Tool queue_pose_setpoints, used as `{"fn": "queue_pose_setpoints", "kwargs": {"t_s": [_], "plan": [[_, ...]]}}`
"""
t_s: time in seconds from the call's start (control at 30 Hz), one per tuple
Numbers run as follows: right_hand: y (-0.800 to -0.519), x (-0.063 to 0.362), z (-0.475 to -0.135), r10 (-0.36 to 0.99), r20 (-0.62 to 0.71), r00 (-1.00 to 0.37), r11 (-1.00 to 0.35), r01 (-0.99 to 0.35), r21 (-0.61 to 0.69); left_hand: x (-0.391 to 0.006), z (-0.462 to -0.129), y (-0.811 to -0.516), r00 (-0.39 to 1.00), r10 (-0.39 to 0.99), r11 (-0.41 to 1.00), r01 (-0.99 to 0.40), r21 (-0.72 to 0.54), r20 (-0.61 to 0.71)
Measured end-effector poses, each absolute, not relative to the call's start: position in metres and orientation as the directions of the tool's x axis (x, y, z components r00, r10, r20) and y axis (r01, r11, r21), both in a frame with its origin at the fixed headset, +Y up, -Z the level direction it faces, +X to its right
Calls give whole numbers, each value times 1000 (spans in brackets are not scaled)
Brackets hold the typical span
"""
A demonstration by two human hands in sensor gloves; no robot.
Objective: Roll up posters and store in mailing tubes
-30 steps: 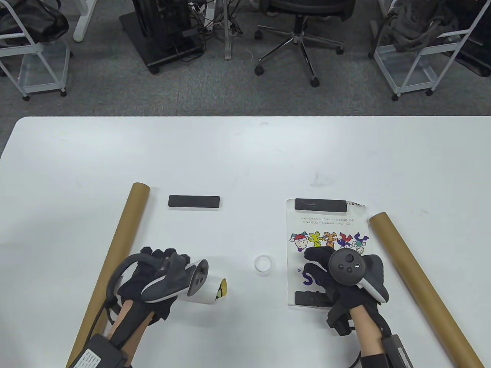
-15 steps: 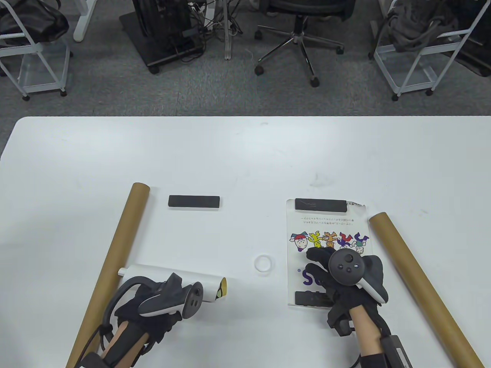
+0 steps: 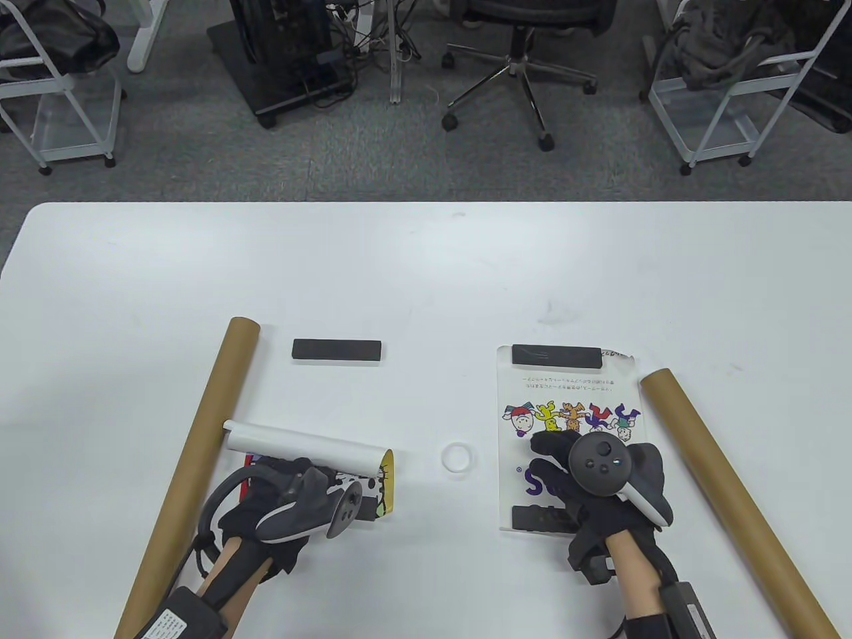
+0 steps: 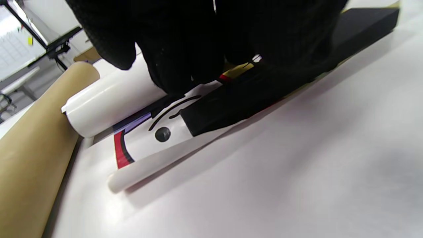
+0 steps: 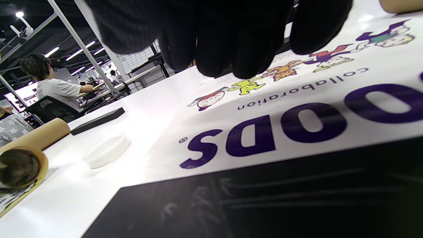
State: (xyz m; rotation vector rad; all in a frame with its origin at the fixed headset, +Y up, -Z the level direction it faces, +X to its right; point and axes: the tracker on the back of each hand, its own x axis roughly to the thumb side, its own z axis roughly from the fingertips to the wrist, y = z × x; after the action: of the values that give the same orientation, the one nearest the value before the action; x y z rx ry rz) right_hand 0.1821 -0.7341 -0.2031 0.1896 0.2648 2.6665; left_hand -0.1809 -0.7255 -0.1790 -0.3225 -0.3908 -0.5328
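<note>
Here we see our left hand (image 3: 286, 496) resting on a partly rolled poster (image 3: 309, 449) low on the left of the white worktop (image 3: 426, 279). The roll lies crosswise, its far end touching or just beside the left mailing tube (image 3: 200, 452), which runs lengthwise along the worktop. In the left wrist view our gloved fingers (image 4: 172, 66) press down on the unrolled printed strip just below the roll, where a black bar weight (image 4: 281, 82) also sits on the paper; we cannot tell whether this grip is curled round anything or merely pressing flat.

Our right hand (image 3: 592, 479) lies on a second poster (image 3: 566, 399), spread flat on the right with cartoon figures and purple lettering. The fingers (image 5: 228, 39) reach forward over the print, loosely bent and holding nothing, so that grip stands apart. One black bar (image 3: 556, 355) weighs the poster's far edge and another (image 3: 539, 518) its near edge, partly under our wrist. The right mailing tube (image 3: 732, 492) lies slantwise just beside the poster's right edge.

A white end cap (image 3: 457, 458) sits between the two posters, and a spare black bar (image 3: 337, 350) lies beyond the roll, near the left tube's far end.
</note>
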Motion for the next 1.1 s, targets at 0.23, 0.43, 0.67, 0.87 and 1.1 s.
{"fn": "queue_pose_setpoints", "kwargs": {"t_s": [0.23, 0.43, 0.67, 0.87, 1.1], "plan": [[-734, 181, -203, 445, 93, -891, -882, -418, 219, -172, -177, -744, 717, -514, 783, 616, -84, 470], [-735, 180, -203, 443, 94, -892, -883, -415, 220, -169, -175, -747, 677, -543, 770, 638, -28, 497], [-734, 180, -203, 440, 94, -893, -885, -413, 217, -172, -175, -746, 680, -530, 785, 619, -10, 507], [-735, 180, -203, 443, 92, -892, -882, -415, 222, -174, -176, -741, 678, -544, 781, 625, 3, 495], [-735, 180, -203, 440, 91, -893, -883, -412, 224, -177, -177, -728, 699, -539, 802, 597, 31, 470]]}}
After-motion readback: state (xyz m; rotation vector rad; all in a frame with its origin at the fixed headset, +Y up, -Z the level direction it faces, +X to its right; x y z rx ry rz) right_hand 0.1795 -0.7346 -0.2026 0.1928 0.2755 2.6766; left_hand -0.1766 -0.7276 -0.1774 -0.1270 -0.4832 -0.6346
